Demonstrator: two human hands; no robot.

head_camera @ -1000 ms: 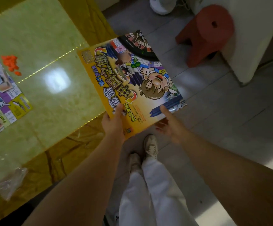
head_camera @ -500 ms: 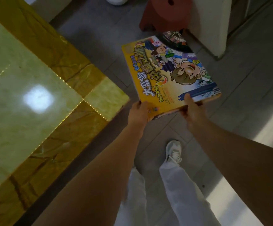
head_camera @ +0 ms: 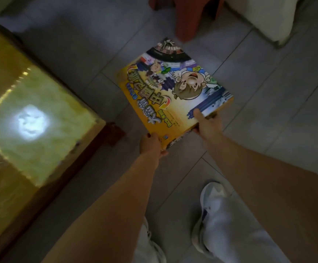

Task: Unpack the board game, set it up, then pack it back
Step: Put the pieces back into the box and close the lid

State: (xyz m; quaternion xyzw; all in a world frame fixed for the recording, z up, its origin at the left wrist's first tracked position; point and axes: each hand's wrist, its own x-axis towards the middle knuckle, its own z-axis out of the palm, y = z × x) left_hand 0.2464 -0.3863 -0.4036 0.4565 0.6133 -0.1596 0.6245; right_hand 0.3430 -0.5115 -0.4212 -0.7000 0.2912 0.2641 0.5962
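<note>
Yellow board game box (head_camera: pixel 165 95) held face-up above grey tiled floor (head_camera: pixel 268 111), off the table (head_camera: pixel 31 114) corner, left hand (head_camera: pixel 151 144) gripping near corner, right hand (head_camera: pixel 207 126) gripping near edge, thumb on top, other fingers curled beneath, red stool (head_camera: pixel 186 18) beyond box.

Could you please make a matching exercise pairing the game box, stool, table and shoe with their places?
1. game box
2. stool
3. table
4. shoe

A. left of view
B. on the floor, bottom
C. gripped by left hand and right hand
D. top edge, beyond the box

Pairs: 1-C, 2-D, 3-A, 4-B
</note>
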